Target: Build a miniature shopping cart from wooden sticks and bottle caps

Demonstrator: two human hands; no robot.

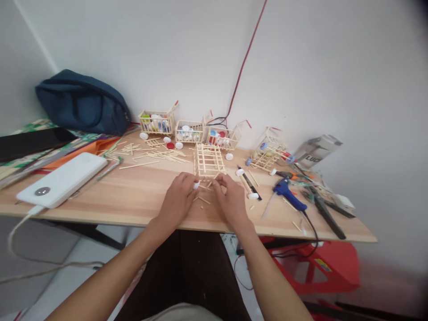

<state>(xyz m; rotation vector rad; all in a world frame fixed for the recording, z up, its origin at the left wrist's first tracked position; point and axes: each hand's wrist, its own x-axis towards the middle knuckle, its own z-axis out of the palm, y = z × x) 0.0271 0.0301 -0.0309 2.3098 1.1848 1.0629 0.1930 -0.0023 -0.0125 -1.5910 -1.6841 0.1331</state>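
A small cart frame of thin wooden sticks (207, 161) lies on the wooden table (140, 196) right in front of me. My left hand (179, 199) pinches a white cap-like piece (196, 185) at the frame's near edge. My right hand (230, 199) is curled with its fingertips at the same near edge, touching the sticks. Loose sticks (202, 199) lie between the two hands.
Three finished stick carts (189, 129) filled with bottle caps line the wall, with another (269, 149) tipped at right. A blue glue gun (287, 192), cutter (249, 180), pliers (323, 207), stick pile (157, 154), white power bank (63, 178) and blue bag (82, 101) surround them. A red stool (317, 267) stands below.
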